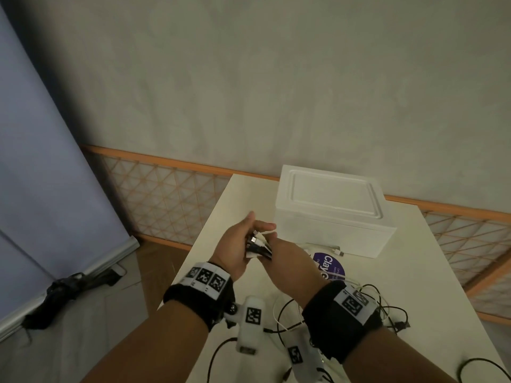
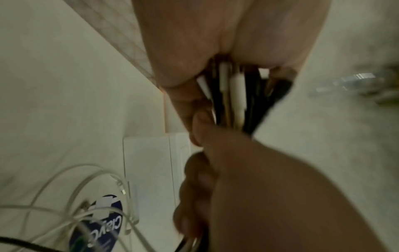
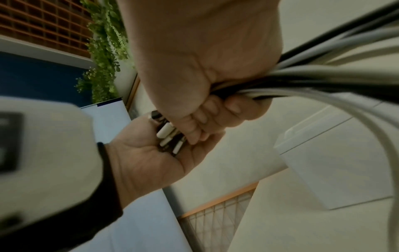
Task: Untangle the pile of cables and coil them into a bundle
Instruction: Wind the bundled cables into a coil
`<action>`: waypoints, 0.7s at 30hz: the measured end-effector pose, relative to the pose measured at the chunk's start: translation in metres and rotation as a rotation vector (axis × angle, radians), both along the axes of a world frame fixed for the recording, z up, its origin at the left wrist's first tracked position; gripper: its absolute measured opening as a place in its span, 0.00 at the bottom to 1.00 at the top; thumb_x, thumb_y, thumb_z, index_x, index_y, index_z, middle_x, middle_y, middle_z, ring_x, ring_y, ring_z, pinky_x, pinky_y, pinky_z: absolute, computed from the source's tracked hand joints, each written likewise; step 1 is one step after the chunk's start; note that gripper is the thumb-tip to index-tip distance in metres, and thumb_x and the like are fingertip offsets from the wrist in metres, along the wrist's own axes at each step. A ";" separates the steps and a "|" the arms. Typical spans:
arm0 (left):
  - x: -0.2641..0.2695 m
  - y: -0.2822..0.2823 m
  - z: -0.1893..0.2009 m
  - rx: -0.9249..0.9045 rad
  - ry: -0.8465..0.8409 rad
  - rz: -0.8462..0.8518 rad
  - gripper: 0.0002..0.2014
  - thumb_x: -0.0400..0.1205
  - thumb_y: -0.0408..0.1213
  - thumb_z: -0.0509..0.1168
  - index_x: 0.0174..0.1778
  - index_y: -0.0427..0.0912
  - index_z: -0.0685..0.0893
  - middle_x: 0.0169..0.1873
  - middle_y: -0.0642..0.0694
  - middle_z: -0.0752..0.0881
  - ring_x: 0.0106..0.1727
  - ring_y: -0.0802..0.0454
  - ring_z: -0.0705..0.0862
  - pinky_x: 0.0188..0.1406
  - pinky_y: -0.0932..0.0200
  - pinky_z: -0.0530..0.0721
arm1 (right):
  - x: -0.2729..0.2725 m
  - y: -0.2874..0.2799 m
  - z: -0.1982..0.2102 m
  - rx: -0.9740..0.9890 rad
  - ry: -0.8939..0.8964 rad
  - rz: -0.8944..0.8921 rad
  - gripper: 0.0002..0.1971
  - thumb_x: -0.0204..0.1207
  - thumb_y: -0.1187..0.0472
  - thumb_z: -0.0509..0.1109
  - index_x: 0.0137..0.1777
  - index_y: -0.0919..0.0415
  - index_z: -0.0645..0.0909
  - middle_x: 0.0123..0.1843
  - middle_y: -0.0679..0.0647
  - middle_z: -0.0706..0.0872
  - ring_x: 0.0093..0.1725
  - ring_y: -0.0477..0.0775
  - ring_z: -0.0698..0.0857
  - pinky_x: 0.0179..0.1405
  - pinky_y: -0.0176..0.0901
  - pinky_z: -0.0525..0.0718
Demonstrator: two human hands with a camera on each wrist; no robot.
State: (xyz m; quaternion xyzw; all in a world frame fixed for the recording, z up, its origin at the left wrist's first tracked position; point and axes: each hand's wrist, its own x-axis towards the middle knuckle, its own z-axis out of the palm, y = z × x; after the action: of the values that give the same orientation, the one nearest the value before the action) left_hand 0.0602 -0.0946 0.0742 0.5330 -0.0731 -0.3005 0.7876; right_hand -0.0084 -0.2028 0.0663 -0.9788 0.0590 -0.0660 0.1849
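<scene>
A bundle of black and white cables [image 3: 323, 81] runs through my right hand [image 1: 290, 258], which grips it in a fist above the table. The bundle's plug ends [image 1: 258, 246] stick out of the fist and butt against the palm of my left hand [image 1: 240, 244], which is held flat with its fingers straight. The wrist views show the same: the plug ends [image 3: 168, 136] lie on the left hand's [image 3: 151, 162] palm, below the right hand [image 3: 205, 59]. The cables' slack [image 1: 381, 305] hangs down and lies in loose loops on the table under my right wrist.
A white lidded box [image 1: 331, 214] stands at the back of the cream table [image 1: 428, 272]. A purple round label [image 1: 329, 265] and a white cable end [image 1: 336, 250] lie in front of it. The table's left edge drops to the floor, where a dark object [image 1: 69, 286] lies.
</scene>
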 end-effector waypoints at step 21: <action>0.005 -0.011 0.002 0.267 -0.025 0.008 0.13 0.81 0.38 0.66 0.59 0.55 0.85 0.55 0.43 0.88 0.54 0.51 0.85 0.47 0.55 0.81 | 0.007 0.013 0.015 -0.085 0.148 -0.063 0.10 0.79 0.62 0.59 0.56 0.63 0.77 0.52 0.57 0.85 0.51 0.56 0.84 0.47 0.43 0.79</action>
State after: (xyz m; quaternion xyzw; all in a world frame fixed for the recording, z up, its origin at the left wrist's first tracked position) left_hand 0.0648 -0.1057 0.0759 0.6371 -0.0402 -0.2978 0.7098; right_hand -0.0018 -0.1898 0.0813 -0.9856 0.1006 -0.0016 0.1359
